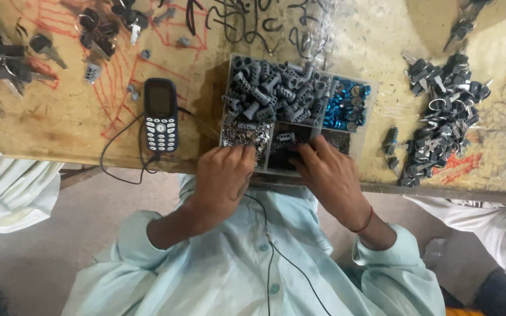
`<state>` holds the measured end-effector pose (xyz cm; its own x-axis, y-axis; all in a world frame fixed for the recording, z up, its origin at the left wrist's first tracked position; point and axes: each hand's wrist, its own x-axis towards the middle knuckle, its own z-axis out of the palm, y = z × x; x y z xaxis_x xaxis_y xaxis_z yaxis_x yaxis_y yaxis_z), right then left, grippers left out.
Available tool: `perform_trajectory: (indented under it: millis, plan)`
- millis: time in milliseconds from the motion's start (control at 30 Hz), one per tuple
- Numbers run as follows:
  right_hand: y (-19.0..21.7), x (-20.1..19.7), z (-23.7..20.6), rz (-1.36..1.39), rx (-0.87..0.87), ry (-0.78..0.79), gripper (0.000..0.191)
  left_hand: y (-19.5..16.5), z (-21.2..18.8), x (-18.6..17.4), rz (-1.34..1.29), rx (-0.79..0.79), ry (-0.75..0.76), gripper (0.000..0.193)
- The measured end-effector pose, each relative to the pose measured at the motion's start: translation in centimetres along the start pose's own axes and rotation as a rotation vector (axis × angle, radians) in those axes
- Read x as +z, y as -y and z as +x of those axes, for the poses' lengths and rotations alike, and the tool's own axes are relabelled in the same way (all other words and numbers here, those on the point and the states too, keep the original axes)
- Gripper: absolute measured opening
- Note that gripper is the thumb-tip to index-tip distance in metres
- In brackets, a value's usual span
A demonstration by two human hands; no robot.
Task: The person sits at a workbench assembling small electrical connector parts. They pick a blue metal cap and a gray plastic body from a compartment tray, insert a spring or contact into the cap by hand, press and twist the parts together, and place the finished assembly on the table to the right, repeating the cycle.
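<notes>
Head view, only one. Workbench fills the upper half of the frame, the person's pale shirt the lower half. Clear divided tray sits at centre, at the bench's near edge.

Left hand, centre-left, is palm down with its fingers curled. The fingertips are dipped into the tray's lower-left compartment, on the small silver bits. Cannot tell whether anything is pinched, since the tips are buried.

Right hand, centre-right (red thread on the wrist), has its fingers bent into the dark middle compartment just beside. The tips are hidden against the dark, so I cannot tell about its grip either. A lone grey cylinder lies just above those fingers.

The tray's big upper compartment is heaped with grey cylinder parts, and blue metal rings fill the right one.

Step in hand, as a judgement: picking through the small parts in the tray's two near compartments, with both hands working close together. Lifting one piece would call for a fine fingertip pinch, as the silver bits are tiny and tangled.

Elsewhere:
- Keypad phone lies left of the tray, with a black cable looping off the bench edge.
- Key pile is at right.
- More keys are at upper left.
- Other people's pale clothing shows at lower left and lower right.
</notes>
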<state>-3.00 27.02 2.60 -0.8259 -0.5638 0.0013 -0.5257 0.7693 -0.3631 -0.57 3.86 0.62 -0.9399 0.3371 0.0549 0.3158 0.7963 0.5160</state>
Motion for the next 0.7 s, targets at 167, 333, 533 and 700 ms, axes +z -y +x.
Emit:
perform_trajectory:
  millis: [167, 333, 533, 700]
  plan:
    - [-0.4, 0.5, -0.1, -0.030, 0.046, 0.058, 0.016, 0.7, -0.5, 0.2, 0.057, 0.055, 0.091, 0.015]
    - [-1.2, 1.1, -0.7, 0.243, 0.089, 0.009, 0.016, 0.7, -0.5, -0.1, -0.034, 0.028, -0.024, 0.016]
    - [-1.4, 1.2, -1.1, 0.581, 0.221, -0.101, 0.014, 0.3, -0.2, -0.1, -0.377, -0.057, -0.136, 0.021]
    - [-1.9, 2.6, -2.2, 1.228, 0.553, -0.013, 0.008, -0.5, -0.3, 0.4, -0.804, -0.102, -0.212, 0.020]
